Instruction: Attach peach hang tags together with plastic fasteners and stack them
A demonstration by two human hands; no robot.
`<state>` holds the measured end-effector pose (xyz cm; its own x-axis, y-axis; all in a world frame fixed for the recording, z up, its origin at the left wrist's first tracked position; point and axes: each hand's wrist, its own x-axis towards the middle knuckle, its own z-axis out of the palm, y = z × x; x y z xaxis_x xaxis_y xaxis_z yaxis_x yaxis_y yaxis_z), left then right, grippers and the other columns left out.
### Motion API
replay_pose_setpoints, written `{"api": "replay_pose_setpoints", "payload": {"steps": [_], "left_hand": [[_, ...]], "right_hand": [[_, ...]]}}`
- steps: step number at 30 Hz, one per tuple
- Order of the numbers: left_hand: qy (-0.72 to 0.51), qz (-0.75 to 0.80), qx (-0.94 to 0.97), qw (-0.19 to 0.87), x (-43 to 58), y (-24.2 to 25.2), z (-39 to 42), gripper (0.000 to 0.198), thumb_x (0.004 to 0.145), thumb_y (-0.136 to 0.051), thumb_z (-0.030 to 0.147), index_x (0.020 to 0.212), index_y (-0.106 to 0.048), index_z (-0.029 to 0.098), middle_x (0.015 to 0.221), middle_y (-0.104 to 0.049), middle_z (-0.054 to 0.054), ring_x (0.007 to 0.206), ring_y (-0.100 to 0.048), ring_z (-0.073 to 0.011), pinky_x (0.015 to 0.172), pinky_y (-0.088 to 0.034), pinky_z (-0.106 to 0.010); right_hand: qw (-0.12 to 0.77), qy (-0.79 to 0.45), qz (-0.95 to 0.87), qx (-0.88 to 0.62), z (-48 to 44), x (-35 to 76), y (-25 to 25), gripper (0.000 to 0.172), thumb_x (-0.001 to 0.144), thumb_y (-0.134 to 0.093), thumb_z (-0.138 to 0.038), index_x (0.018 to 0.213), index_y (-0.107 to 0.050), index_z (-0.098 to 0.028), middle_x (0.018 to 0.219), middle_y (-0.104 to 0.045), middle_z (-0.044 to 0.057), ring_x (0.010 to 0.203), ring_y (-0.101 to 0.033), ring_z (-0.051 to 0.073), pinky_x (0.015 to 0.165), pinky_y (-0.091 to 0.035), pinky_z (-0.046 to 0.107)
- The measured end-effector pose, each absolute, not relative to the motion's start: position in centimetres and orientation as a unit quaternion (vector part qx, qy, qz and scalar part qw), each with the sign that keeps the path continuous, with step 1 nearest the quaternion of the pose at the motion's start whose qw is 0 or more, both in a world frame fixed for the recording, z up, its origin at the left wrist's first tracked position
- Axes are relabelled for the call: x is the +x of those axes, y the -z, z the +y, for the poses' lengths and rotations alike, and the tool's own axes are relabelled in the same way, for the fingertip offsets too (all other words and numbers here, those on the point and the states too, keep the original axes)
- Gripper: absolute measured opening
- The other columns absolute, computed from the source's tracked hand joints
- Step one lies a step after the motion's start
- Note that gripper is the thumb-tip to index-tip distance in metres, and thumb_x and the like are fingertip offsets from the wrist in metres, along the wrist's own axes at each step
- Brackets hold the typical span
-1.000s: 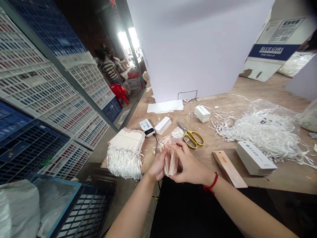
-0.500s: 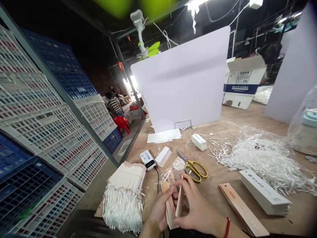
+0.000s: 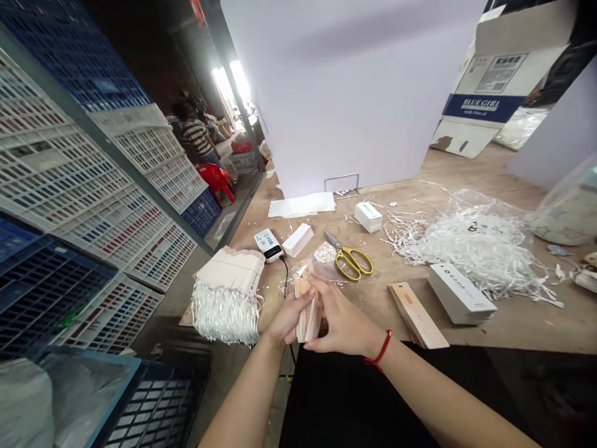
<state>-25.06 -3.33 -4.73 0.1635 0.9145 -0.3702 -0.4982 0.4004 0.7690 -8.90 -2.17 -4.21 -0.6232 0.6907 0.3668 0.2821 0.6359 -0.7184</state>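
Pale card tags (image 3: 308,318), upright, held between both hands (image 3: 290,320) (image 3: 344,325)

Matt card, rough wood, shiny plastic

We see matt card tags (image 3: 306,318) against the rough, unvarnished wood of the surface (image 3: 513,326). Nearby are scissors (image 3: 336,247) with bright steel blades and glossy yellow handles, and a power bank (image 3: 268,244) in smooth, glossy plastic. A clear, shiny plastic bag (image 3: 480,202) lies under matt shredded paper (image 3: 466,246). Along the side run moulded plastic crates (image 3: 46,180), and beyond stands a printed cardboard box (image 3: 485,106).
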Motion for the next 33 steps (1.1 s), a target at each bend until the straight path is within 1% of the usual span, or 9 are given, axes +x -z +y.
{"api": "replay_pose_setpoints", "payload": {"steps": [5,8,10,12,14,16,18,22,33], "left_hand": [[-0.503,0.424,0.248,0.71,-24.8,4.5,-3.3,0.047,0.075,-0.085,0.037,0.111,-0.065,0.014,0.086,-0.075,-0.009,0.071,-0.073,-0.0214,0.065,-0.057,-0.029],[-0.47,0.45,0.262,0.713,-25.0,4.4,-3.2,0.037,0.081,-0.079,0.04,0.102,-0.069,0.011,0.079,-0.075,-0.01,0.06,-0.069,-0.018,0.058,-0.055,-0.026],[-0.444,0.469,0.271,0.714,-25.1,4.3,-3.1,0.037,0.084,-0.076,0.044,0.095,-0.07,0.009,0.075,-0.074,-0.011,0.054,-0.067,-0.016,0.053,-0.053,-0.025],[-0.431,0.475,0.276,0.716,-25.3,4.2,-3.0,0.037,0.085,-0.074,0.045,0.095,-0.071,0.009,0.074,-0.074,-0.01,0.052,-0.065,-0.0148,0.049,-0.051,-0.023],[-0.418,0.473,0.284,0.722,-25.3,4.1,-2.9,0.038,0.087,-0.072,0.045,0.1,-0.071,0.009,0.075,-0.074,-0.01,0.05,-0.065,-0.0138,0.046,-0.049,-0.021],[-0.403,0.473,0.297,0.725,-25.3,3.9,-2.8,0.038,0.089,-0.07,0.045,0.103,-0.07,0.01,0.076,-0.075,-0.011,0.049,-0.064,-0.013,0.043,-0.047,-0.02],[-0.395,0.478,0.311,0.72,-25.2,3.7,-2.7,0.037,0.09,-0.068,0.044,0.104,-0.07,0.009,0.076,-0.075,-0.012,0.048,-0.064,-0.0129,0.043,-0.046,-0.019],[-0.373,0.494,0.324,0.715,-25.1,3.5,-2.6,0.036,0.09,-0.068,0.043,0.103,-0.069,0.01,0.073,-0.074,-0.011,0.046,-0.063,-0.0125,0.04,-0.043,-0.017],[-0.355,0.501,0.334,0.715,-25.1,3.6,-2.2,0.038,0.087,-0.071,0.045,0.102,-0.07,0.01,0.072,-0.074,-0.012,0.045,-0.061,-0.012,0.041,-0.044,-0.018]], "right_hand": [[0.323,-0.289,-0.854,-0.287,-2.2,-8.6,4.1,0.115,0.058,-0.089,-0.033,0.151,-0.022,-0.02,0.157,-0.034,0.021,0.149,-0.03,0.035,0.121,-0.029,0.054],[0.32,-0.326,-0.836,-0.304,-2.3,-8.3,3.8,0.119,0.053,-0.094,-0.044,0.15,-0.028,-0.019,0.153,-0.04,0.021,0.144,-0.038,0.037,0.118,-0.033,0.056],[0.335,-0.376,-0.8,-0.326,-2.2,-8.1,3.8,0.114,0.057,-0.092,-0.047,0.149,-0.03,-0.019,0.149,-0.046,0.02,0.138,-0.047,0.036,0.115,-0.039,0.055],[0.372,-0.439,-0.732,-0.365,-2.0,-8.0,4.1,0.09,0.075,-0.081,-0.042,0.148,-0.034,-0.019,0.141,-0.057,0.017,0.129,-0.058,0.03,0.11,-0.046,0.051],[0.406,-0.482,-0.654,-0.418,-1.5,-7.9,4.6,0.059,0.087,-0.066,-0.033,0.141,-0.046,-0.019,0.126,-0.069,0.014,0.115,-0.068,0.025,0.103,-0.053,0.046],[0.42,-0.489,-0.614,-0.456,-1.1,-7.9,5.1,0.037,0.09,-0.059,-0.028,0.125,-0.062,-0.019,0.112,-0.075,0.011,0.104,-0.072,0.023,0.097,-0.056,0.042],[0.418,-0.484,-0.611,-0.468,-0.8,-7.8,5.4,0.025,0.089,-0.057,-0.026,0.108,-0.072,-0.019,0.105,-0.078,0.009,0.097,-0.074,0.023,0.092,-0.058,0.041],[0.41,-0.489,-0.603,-0.478,-0.7,-7.6,5.7,0.024,0.087,-0.058,-0.026,0.099,-0.077,-0.02,0.094,-0.08,0.006,0.085,-0.074,0.023,0.083,-0.06,0.04],[0.43,-0.505,-0.586,-0.466,-0.8,-7.1,6.3,0.022,0.082,-0.062,-0.026,0.095,-0.079,-0.02,0.091,-0.08,0.005,0.079,-0.073,0.02,0.078,-0.059,0.036]]}}
